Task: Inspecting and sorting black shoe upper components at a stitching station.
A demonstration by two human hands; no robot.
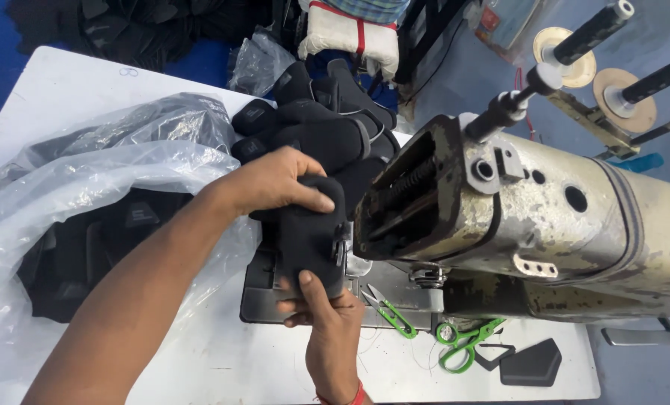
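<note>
Up close at a worn, cream-painted industrial sewing machine [545,217], a worker's left hand [275,180] closes over the top of a black padded fabric piece [312,236] while the right hand [324,311] pinches its lower edge, thumb on the front, keeping it taut and upright against the machine's head by the needle. More of the same soft, moulded black pieces [327,120] lie stacked behind and bagged in crinkled clear plastic [87,180] at the left, within reach, while green-handled scissors [466,341] and thread snips [391,311] rest on the white table [200,360].
</note>
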